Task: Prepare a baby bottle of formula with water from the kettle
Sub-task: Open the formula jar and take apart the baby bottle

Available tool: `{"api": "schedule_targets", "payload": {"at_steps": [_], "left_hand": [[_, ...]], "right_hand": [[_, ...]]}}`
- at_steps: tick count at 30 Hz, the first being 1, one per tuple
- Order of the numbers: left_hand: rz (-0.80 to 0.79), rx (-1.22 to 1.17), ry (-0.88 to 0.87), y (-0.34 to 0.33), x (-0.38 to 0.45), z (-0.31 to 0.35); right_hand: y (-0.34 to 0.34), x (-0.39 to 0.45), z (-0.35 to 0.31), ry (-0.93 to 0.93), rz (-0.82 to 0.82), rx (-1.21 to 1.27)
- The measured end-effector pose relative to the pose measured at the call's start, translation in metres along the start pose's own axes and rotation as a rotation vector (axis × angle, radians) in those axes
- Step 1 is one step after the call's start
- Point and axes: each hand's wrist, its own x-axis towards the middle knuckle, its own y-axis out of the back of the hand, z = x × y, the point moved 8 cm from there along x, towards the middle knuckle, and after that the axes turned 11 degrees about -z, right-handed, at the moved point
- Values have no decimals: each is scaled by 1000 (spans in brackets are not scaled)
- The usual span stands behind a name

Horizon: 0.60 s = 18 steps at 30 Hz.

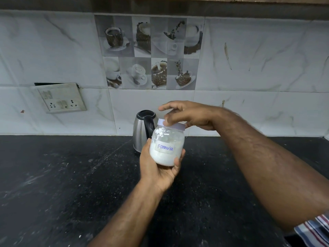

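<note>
Both hands on my feed: left hand [156, 168] wrapped round formula jar [166, 148], right hand [187, 115] fingers curled over its lid [178, 126], kettle [142, 131] just behind.

A black stone countertop [62, 184], flecked with pale specks and faint dusty streaks, fills the lower half of the view and meets the tiled wall along its far edge. Directly on it stands one thing: a steel kettle [142, 132] with a black lid and handle, upright, toward twelve o'clock, near the wall.
</note>
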Motion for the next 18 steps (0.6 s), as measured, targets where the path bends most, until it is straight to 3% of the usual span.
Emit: {"api": "schedule_targets", "payload": {"at_steps": [3,9,13,18], "left_hand": [[4,9,-2,1,1,1],[9,11,-2,5,1,0],[5,16,-3,6,2,1],[5,13,6,7,2,-1]], "right_hand": [[-2,3,6,-84,71,-164],[-1,5,3,20,57,54],[-3,6,7,-72,125,-133],[-4,4,5,24,27,80]]}}
